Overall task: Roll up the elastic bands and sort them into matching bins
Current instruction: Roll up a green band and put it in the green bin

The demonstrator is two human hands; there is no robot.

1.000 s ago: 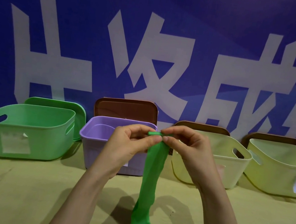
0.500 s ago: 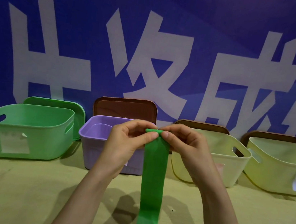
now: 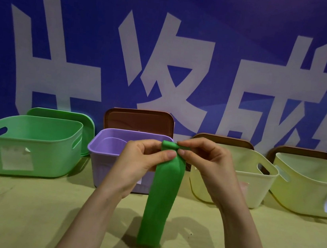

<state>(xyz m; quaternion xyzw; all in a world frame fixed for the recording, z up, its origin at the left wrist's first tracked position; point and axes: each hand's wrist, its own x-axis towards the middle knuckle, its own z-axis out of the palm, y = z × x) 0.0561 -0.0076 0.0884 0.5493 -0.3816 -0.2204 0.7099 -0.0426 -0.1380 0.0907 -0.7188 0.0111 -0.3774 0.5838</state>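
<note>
**Item under handling.** The green band (image 3: pixel 161 196) hangs at the centre of the view, in front of the right part of the purple bin (image 3: pixel 107 168). Its top edge is turned over into a small roll. The left hand (image 3: pixel 140 166) pinches that roll between thumb and fingers, and the right hand (image 3: pixel 209 165) pinches it between thumb and forefinger. The free end drops toward 6 o'clock, down to the table (image 3: pixel 22 209). Whether it touches the surface cannot be told.

**Obstructions.**
- Hands and band cover the purple bin's front right.
- The right hand covers the left side of the near yellow bin (image 3: pixel 254 187).
- The far yellow bin (image 3: pixel 306 184), at 3 o'clock, is cut by the frame edge.
- The green bin (image 3: pixel 55 151) stands at 9 o'clock (its pale label is unreadable).
- The lids (image 3: pixel 138 120) propped behind the bins are mostly hidden.
- Both forearms run out of frame at 6 o'clock.

**Change since half a second ago.** The band then hung flat and wide with only a thin fold at the top. The roll is now thicker, the upper band is pulled narrower, and the free end has swung slightly toward 7 o'clock.
</note>
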